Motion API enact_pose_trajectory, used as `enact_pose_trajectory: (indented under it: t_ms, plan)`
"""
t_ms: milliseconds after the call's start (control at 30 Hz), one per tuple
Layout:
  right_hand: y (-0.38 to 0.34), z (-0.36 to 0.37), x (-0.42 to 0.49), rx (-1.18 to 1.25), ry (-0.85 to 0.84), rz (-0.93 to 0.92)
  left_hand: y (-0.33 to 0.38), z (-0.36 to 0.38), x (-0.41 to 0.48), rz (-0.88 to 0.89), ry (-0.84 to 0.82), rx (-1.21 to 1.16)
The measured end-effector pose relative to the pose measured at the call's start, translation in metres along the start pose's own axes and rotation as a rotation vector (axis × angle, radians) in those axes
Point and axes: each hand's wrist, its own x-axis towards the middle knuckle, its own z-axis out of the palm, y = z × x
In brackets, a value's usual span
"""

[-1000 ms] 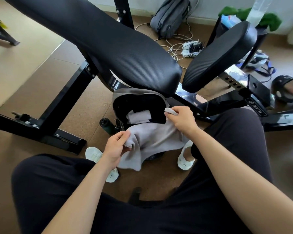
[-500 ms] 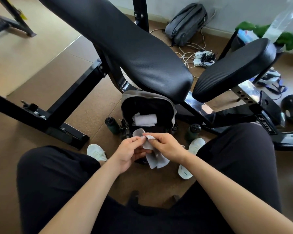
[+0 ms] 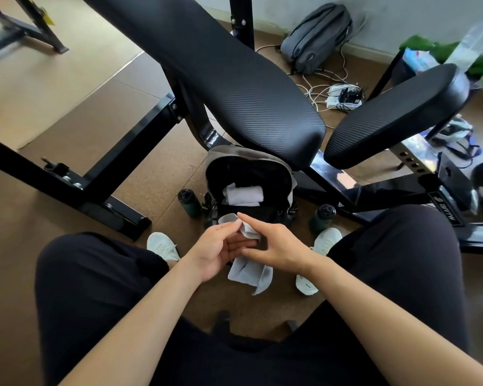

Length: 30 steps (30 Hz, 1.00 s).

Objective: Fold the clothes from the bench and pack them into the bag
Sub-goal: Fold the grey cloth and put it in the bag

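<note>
Left hand (image 3: 218, 247) is cupping under the cloth (image 3: 248, 274), right hand (image 3: 282, 250) is pinching it from above, just before the open bag (image 3: 262, 165). The tail is hanging loose, so the fold is risking coming undone, or slipping to the floor (image 3: 156, 174).

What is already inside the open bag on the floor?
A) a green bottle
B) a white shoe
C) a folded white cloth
C: a folded white cloth lies inside the open bag; the left hand and right hand hold a grey cloth in front of it.
</note>
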Motion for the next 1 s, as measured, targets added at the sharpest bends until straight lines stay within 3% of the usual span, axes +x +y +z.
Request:
enact_pose_trajectory:
  t_ms: [333, 467, 567, 667, 900, 1000]
  plan:
    - [0.004, -0.008, 0.001, 0.196, 0.098, 0.049, -0.001, -0.001, 0.002, 0.005, 0.003, 0.081]
    - [0.004, -0.026, -0.003, 0.221, 0.073, 0.077, -0.004, -0.014, 0.009, 0.136, 0.225, 0.418]
    - [0.005, -0.043, -0.010, 0.258, 0.038, 0.073, -0.007, -0.026, 0.018, 0.212, 0.443, 0.474]
    - [0.005, -0.056, -0.017, 0.289, 0.006, 0.039, -0.016, -0.039, 0.030, 0.233, 0.557, 0.633]
    - [0.002, -0.070, -0.025, 0.491, -0.102, -0.005, -0.040, -0.052, 0.052, -0.058, 0.370, 0.710]
    - [0.006, -0.072, -0.024, 0.550, -0.127, -0.021, -0.047, -0.054, 0.049, -0.069, 0.337, 0.777]
